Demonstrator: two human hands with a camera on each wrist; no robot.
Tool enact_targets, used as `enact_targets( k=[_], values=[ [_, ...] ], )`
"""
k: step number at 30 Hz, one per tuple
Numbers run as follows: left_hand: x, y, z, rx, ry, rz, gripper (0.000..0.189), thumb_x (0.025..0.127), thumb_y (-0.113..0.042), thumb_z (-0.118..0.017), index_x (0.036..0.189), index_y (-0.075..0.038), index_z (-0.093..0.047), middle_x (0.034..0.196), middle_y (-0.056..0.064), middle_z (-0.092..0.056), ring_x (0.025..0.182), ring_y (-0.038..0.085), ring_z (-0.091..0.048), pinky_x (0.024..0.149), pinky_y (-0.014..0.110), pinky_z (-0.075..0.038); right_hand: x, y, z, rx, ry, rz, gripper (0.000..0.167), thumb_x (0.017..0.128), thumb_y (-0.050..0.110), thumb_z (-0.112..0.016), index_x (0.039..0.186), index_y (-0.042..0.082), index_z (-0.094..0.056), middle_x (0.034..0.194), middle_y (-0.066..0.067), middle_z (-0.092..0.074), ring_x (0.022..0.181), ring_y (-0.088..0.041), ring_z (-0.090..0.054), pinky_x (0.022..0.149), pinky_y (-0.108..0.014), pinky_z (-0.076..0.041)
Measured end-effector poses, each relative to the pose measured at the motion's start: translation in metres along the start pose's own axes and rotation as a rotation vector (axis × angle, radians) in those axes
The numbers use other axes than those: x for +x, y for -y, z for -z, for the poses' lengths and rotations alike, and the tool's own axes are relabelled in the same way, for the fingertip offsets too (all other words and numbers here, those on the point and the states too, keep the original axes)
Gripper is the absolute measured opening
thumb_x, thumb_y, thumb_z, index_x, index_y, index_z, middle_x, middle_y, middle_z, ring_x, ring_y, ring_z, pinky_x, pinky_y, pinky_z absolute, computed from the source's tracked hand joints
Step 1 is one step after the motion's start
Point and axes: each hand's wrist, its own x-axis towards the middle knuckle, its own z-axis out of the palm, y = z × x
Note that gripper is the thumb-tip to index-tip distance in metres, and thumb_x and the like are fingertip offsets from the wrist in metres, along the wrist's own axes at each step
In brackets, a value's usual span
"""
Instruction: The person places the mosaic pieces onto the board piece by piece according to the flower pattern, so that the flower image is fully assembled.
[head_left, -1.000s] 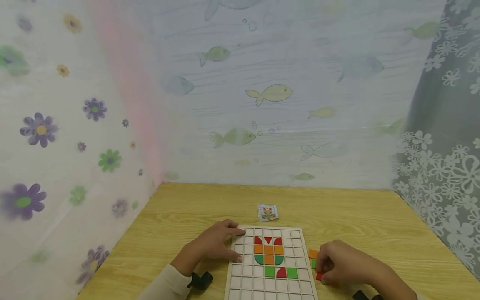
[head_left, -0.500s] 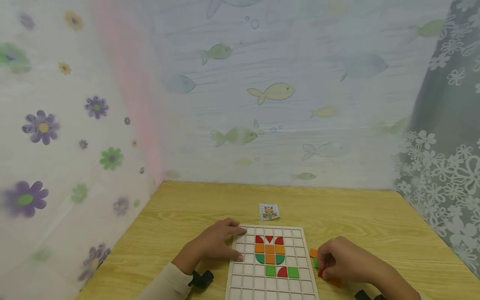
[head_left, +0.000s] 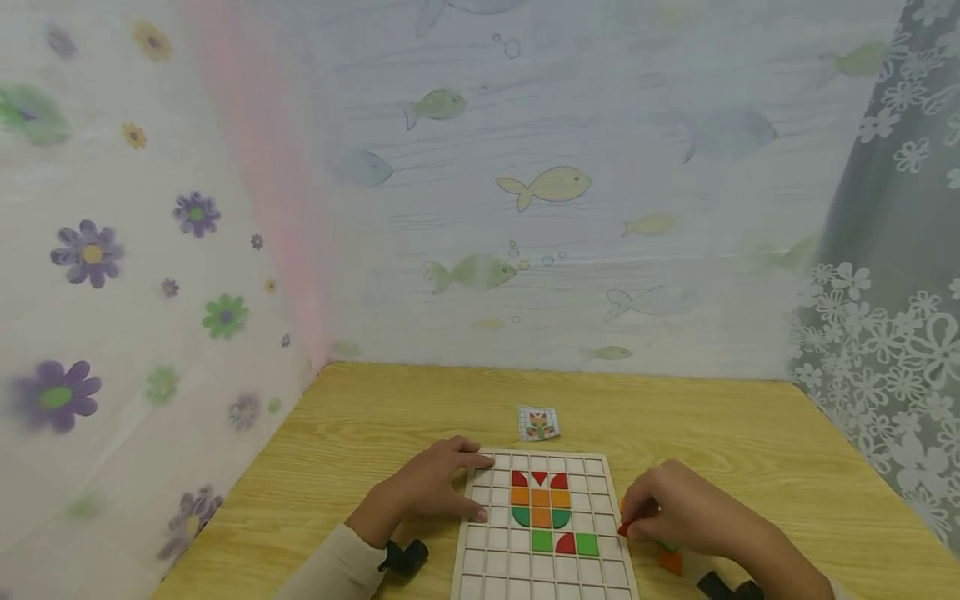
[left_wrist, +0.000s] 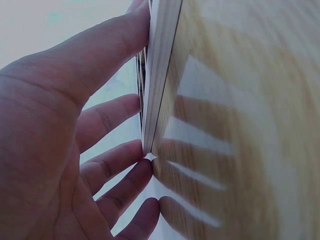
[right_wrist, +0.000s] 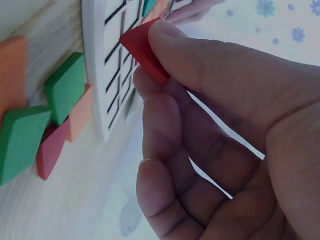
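Observation:
My right hand point(head_left: 678, 508) is beside the board's right edge, pinching a small red tile point(right_wrist: 145, 47) between thumb and index finger; the other fingers are bent beneath. On the table lies a pale wooden grid board point(head_left: 495, 567). Its squares hold red pieces, orange squares point(head_left: 540, 498), dark green quarter-rounds point(head_left: 521, 517) and light green squares point(head_left: 542, 541). My left hand point(head_left: 431, 483) rests at the board's left edge, thumb and index finger over the rim. In the left wrist view, the remaining fingers point(left_wrist: 117, 202) extend loosely near the board's side.
Loose tiles lie right of the board: green ones point(right_wrist: 67, 85), a dark red one point(right_wrist: 51, 147) and orange ones point(head_left: 671, 562), partly hidden by my right hand in the head view. A small printed card point(head_left: 538, 423) with a gridded flower picture lies behind the board.
My right hand has moved left from the loose tiles to the board's right edge, taking the red tile with it. More of the orange tile shows now. The left hand stays put.

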Motion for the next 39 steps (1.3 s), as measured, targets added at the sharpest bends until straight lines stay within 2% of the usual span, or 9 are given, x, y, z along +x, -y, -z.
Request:
enact_targets(
  k=[7, 11, 22, 28, 39],
  values=[
    [0.001, 0.0, -0.002, -0.011, 0.001, 0.021, 0.077, 0.08, -0.065, -0.08, 0.149, -0.04, -0.055, 0.155, 0.001, -0.047, 0.142, 0.03, -0.045, 0.11, 0.056, -0.044, 0.007, 0.005, -0.001, -0.008, -0.021, -0.044, 0.008, 0.089, 0.02, -0.083, 0.089, 0.027, -0.08, 0.088, 0.015, -0.073, 0.072, -0.001, -0.065, 0.063, -0.024, -0.055],
    [0.0, -0.001, -0.001, -0.01, 0.002, 0.028, 0.077, 0.08, -0.064, -0.081, 0.149, -0.039, -0.056, 0.155, 0.002, -0.047, 0.143, 0.031, -0.045, 0.11, 0.057, -0.044, 0.011, 0.009, -0.002, -0.01, -0.041, -0.058, 0.004, 0.089, 0.023, -0.083, 0.088, 0.025, -0.079, 0.089, 0.014, -0.072, 0.073, -0.002, -0.067, 0.063, -0.024, -0.055],
    [0.002, 0.0, -0.001, 0.003, 0.009, 0.022, 0.078, 0.081, -0.065, -0.08, 0.15, -0.037, -0.055, 0.155, 0.002, -0.047, 0.143, 0.031, -0.045, 0.11, 0.057, -0.044, 0.023, 0.017, -0.01, -0.026, -0.055, -0.057, 0.01, 0.091, 0.02, -0.081, 0.082, 0.026, -0.077, 0.078, 0.017, -0.072, 0.068, -0.001, -0.062, 0.062, -0.023, -0.053],
    [0.001, 0.001, -0.002, 0.001, 0.007, 0.04, 0.079, 0.08, -0.065, -0.08, 0.15, -0.039, -0.054, 0.157, 0.001, -0.046, 0.145, 0.031, -0.043, 0.111, 0.058, -0.043, 0.034, 0.023, -0.017, -0.003, -0.054, -0.09, 0.011, 0.09, 0.02, -0.081, 0.082, 0.025, -0.078, 0.078, 0.016, -0.072, 0.069, -0.002, -0.064, 0.064, -0.023, -0.054],
    [0.002, 0.003, -0.003, 0.017, 0.0, 0.026, 0.079, 0.08, -0.067, -0.079, 0.15, -0.039, -0.054, 0.157, 0.002, -0.046, 0.145, 0.032, -0.043, 0.111, 0.059, -0.043, 0.048, 0.035, -0.031, 0.053, -0.091, -0.073, 0.012, 0.088, 0.016, -0.083, 0.078, 0.022, -0.077, 0.074, 0.012, -0.071, 0.064, -0.005, -0.063, 0.06, -0.025, -0.053]
  ],
)
